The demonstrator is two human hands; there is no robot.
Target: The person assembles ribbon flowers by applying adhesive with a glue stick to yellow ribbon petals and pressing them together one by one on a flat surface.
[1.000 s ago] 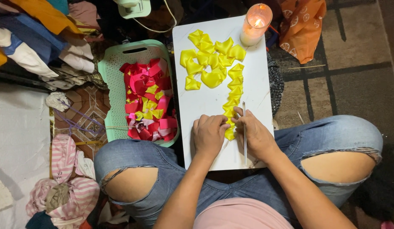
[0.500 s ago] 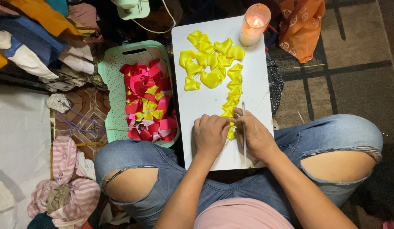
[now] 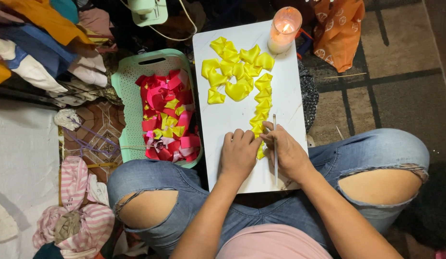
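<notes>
Hands: left hand [image 3: 239, 153] curled knuckles-up on the white board [image 3: 232, 120], fingers bunched tight over something small; what it grips is hidden. Right hand [image 3: 288, 154] pinching a yellow ribbon piece [image 3: 260, 151] with its fingertips, and a thin metal tool [image 3: 275, 144] lies along its fingers, tip pointing far.
Work piece: yellow ribbon piece sits between the two hands, near end of a column of folded petals, likely so both hands can press the fold.
Yellow petals [image 3: 237, 72]: satin-like, glossy, folded into pointed loops; loose cluster at far end of board, single row running near along its right side.
Board: flat, smooth, rectangular, resting across the lap on the jeans [image 3: 376, 148], probably as a work surface.
Candle [image 3: 284, 29]: lit, in a glass jar, far right corner of board, well apart from the hands.
Basket [image 3: 127, 96]: mint plastic, perforated, left of board, full of red, pink and yellow ribbon cuts [image 3: 168, 112].
Around: fabric heaps [image 3: 41, 38] far left, orange patterned cloth [image 3: 340, 31] far right.
</notes>
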